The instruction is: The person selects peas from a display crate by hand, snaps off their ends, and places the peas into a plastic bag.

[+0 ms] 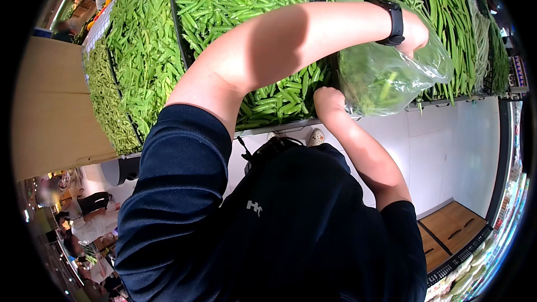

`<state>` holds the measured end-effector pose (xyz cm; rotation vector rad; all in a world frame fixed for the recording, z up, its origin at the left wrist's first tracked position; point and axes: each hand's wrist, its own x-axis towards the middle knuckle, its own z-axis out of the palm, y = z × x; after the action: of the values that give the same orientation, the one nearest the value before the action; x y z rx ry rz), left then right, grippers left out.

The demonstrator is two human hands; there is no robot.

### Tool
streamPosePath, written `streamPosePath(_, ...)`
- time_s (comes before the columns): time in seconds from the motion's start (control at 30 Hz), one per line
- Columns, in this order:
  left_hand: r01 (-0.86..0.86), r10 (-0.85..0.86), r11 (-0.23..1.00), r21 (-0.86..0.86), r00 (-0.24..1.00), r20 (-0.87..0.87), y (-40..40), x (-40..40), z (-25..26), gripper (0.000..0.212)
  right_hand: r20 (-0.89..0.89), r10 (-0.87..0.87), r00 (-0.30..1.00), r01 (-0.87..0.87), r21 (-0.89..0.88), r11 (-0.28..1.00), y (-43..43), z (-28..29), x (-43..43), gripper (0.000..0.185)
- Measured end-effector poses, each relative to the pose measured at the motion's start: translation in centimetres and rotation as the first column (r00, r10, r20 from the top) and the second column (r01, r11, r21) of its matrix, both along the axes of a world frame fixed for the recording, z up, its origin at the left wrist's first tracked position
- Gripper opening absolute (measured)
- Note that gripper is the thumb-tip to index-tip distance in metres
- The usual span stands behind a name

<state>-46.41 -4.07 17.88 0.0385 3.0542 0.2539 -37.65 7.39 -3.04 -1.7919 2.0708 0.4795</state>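
A clear plastic bag (386, 79) lies over the green bean bins to the right of the pea pods. My left hand (413, 35), with a black watch (388, 19) on its wrist, reaches across to the right and grips the bag from above. Green shows through the film; whether it is inside or beneath the bag is unclear. Close to the bag's left side, my right hand (330, 100) is curled at the front of the bin of green pea pods (285, 96). Its fingertips are hidden, so I cannot tell whether it holds anything.
Flat green pods (138, 46) and small pods (109, 100) fill bins at left. Long green beans (455, 37) lie at right, some hanging over the metal front rail (444, 101). A wooden drawer unit (453, 226) stands lower right. Other people (94, 222) are in the left background.
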Motion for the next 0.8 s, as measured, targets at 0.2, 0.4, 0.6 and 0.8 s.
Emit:
streamPosePath(0.2, -0.139, 0.133, 0.981, 0.138, 0.990, 0.049, -0.4, 2.7, -0.4, 0.040, 0.024, 0.195, 0.981, -0.194, -0.032, 0.981, 0.7, -0.3, -1.5, 0.017)
streamPosePath(0.4, -0.247, 0.460, 0.885, 0.394, 0.594, -0.660, 0.2, 13.8, 3.7, 0.037, 0.030, 0.286, 0.958, -0.268, -0.267, 0.926, 2.4, 5.0, -2.4, 0.009)
streamPosePath(0.6, -0.535, 0.670, 0.729, 0.427, 0.433, -0.603, 5.3, 24.6, -5.1, 0.019, 0.521, 0.322, 0.791, 0.111, -0.639, 0.761, 0.9, 9.8, -3.9, 0.010)
streamPosePath(0.8, -0.650, 0.778, 0.627, 0.430, 0.487, -0.398, 10.6, 24.5, -9.8, 0.022, 0.691, 0.407, 0.598, 0.176, -0.608, 0.774, 0.5, 11.5, -3.7, 0.018)
